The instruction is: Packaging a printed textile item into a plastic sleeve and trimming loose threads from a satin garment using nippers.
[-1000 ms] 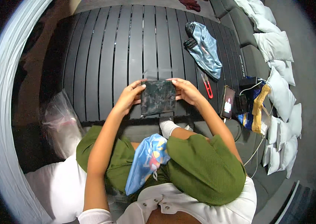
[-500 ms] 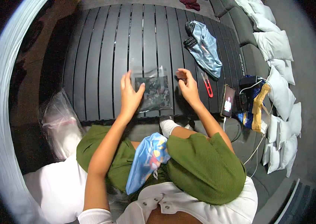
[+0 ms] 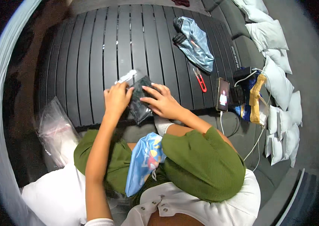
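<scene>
One flat, dark camouflage-patterned packet in clear plastic point(image 3: 140, 108), set askew at the near edge of the black slatted table point(image 3: 88, 75), between both hands. Left hand point(image 3: 117, 98): at the packet's left edge, fingers bent; whether it pinches cannot be told. Right hand point(image 3: 163, 101): over the packet's right side, fingers spread apart; grip likewise uncertain. To the right: red-handled metal snips point(image 3: 202, 83); dark-framed phone, screen lit point(image 3: 223, 94). Farther back: light-blue fabric piece with black ends point(image 3: 196, 44). On the lap: light-blue printed drawstring pouch point(image 3: 141, 165).

Dark glossy packet point(image 3: 137, 99), set askew
</scene>
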Available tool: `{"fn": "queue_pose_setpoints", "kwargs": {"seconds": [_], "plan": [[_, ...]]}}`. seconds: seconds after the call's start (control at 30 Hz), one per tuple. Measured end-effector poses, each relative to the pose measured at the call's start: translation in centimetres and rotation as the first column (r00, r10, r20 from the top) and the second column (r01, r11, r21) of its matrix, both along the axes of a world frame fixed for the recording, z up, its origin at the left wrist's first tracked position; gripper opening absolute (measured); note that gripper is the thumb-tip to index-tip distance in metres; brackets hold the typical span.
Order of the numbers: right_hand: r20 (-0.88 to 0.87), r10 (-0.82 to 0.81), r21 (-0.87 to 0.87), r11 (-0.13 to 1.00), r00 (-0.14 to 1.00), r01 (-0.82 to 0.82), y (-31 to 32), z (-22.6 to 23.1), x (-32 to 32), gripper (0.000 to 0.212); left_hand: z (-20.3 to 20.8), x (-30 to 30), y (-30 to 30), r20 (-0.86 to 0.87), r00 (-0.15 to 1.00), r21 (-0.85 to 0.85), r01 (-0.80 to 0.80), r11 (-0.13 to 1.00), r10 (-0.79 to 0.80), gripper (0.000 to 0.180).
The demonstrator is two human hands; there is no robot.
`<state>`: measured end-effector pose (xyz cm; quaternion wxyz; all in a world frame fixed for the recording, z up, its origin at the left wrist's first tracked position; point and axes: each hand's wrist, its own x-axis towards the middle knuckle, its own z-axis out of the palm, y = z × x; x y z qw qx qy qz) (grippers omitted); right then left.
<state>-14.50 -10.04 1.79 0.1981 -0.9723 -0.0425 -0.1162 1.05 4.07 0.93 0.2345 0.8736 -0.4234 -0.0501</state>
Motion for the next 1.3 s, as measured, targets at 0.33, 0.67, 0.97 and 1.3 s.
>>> {"fn": "queue_pose_setpoints", "kwargs": {"seconds": [0.33,0.67,0.97,1.3], "plan": [[-0.033,-0.203,0.141,0.968,0.979,0.206,-1.9,-0.5,0.2,0.040,1.0,1.8,3.0,-0.388,0.896,-0.026,0.221,0.975,-0.214,0.019],[-0.097,-0.158,0.056,0.985,0.983,0.164,-3.0,-1.9,0.1,0.047,-0.9,-0.1,1.6,0.026,0.913,-0.223,0.402,0.888,-0.406,0.044],[-0.105,-0.115,0.044,0.992,0.988,0.121,-3.7,-1.7,0.4,0.046,-1.3,-0.1,1.6,0.106,0.938,-0.115,0.341,0.933,-0.329,0.066],[-0.123,-0.094,0.033,0.995,0.988,0.099,-4.0,-1.7,0.3,0.047,-0.5,-0.1,2.0,0.046,0.926,0.014,0.373,0.928,-0.374,0.093]]}}
